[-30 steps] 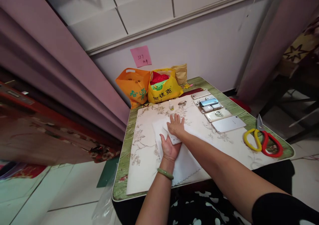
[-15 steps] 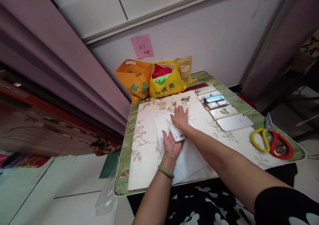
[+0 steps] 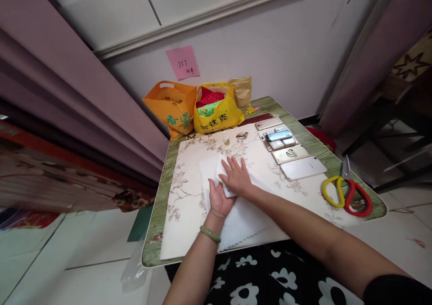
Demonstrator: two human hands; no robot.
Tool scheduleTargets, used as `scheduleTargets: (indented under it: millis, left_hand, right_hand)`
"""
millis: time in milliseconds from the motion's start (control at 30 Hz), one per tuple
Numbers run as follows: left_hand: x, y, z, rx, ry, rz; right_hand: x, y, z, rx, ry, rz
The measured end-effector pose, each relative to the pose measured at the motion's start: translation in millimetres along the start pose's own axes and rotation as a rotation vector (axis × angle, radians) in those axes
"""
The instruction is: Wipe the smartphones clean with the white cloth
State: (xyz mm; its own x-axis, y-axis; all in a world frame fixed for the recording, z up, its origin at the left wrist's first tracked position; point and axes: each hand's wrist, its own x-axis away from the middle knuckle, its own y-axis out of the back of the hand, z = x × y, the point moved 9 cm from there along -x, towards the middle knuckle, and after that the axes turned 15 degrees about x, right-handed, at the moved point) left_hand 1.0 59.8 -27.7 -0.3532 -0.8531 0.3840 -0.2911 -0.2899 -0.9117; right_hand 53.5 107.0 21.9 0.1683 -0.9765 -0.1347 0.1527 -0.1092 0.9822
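A white smartphone (image 3: 229, 192) rests back side up in my left hand (image 3: 220, 201), which supports it from below with the thumb along its left side. My right hand (image 3: 237, 176) lies flat over the phone with fingers stretched out and covers most of it. Under both hands a white cloth (image 3: 240, 227) with a zigzag edge is spread on the floral mat (image 3: 184, 197). Beyond my fingertips stand a small bottle (image 3: 226, 138) and a pair of folded wire-like glasses (image 3: 242, 135). Whether a piece of cloth is under my right palm is hidden.
Several phones (image 3: 303, 167) lie in a row at the right. Scissors (image 3: 345, 189) with yellow and red handles are at the right edge. At the back stand an orange bag (image 3: 172, 109), a yellow bag (image 3: 219, 116) and a tan pouch (image 3: 241, 92) against the wall.
My right hand has slid down the phone toward its camera end and now covers it. My left hand still supports the phone. The whole view has shifted slightly.
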Motion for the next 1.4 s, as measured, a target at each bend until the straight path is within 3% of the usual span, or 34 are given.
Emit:
scheduleTargets:
  millis: [200,333,433,567,700,767,867,933,1033,1133,1200,1333,1400]
  left_hand:
    - [2.0,22.1,-8.6,0.061,-0.072,-0.192]
    - [7.1,29.3,-16.7,0.061,-0.169,-0.295]
    - [8.5,30.3,-15.2,0.078,-0.154,-0.336]
    - [9.8,28.4,-12.4,0.103,-0.120,-0.333]
    - [6.5,18.7,-5.4,0.119,-0.040,-0.215]
    - [4.0,13.0,-2.8,0.114,-0.004,-0.154]
    - [-0.8,5.7,-3.0,0.091,0.026,-0.097]
    - [-5.5,5.0,-3.7,0.081,0.066,-0.110]
    - [-14.6,11.5,-9.8,0.054,0.122,-0.188]
    - [-23.7,17.0,-21.3,-0.002,0.163,-0.238]
    - [-27.1,16.3,-29.8,-0.055,0.185,-0.252]
    - [-23.9,-1.9,-39.5,-0.152,0.223,-0.225]
    - [-20.8,-14.0,-36.4,-0.163,0.243,-0.197]
  right_hand:
    - [50.9,13.8,31.1,-0.059,0.289,-0.006]
    - [58.9,9.0,34.6,-0.127,0.331,0.046]
    - [57.7,6.2,34.4,-0.156,0.369,0.027]
    - [58.1,8.6,33.8,-0.192,0.378,-0.015]
    - [59.3,21.3,27.0,-0.312,0.402,-0.003]
    - [61.2,32.3,8.7,-0.395,0.369,-0.023]
    - [74.5,46.6,-39.9,-0.399,0.248,-0.118]
    - [92.1,47.5,-73.2,-0.313,0.171,-0.145]
    - [120.6,36.9,-107.2,-0.144,0.059,-0.078]
    - [138.3,34.3,-114.7,-0.090,-0.060,-0.035]
    - [141.5,37.6,-108.1,-0.177,-0.130,-0.013]
    - [143.4,29.9,-101.9,-0.562,-0.295,0.146]
    - [147.2,26.0,-110.9,-0.581,-0.345,0.191]
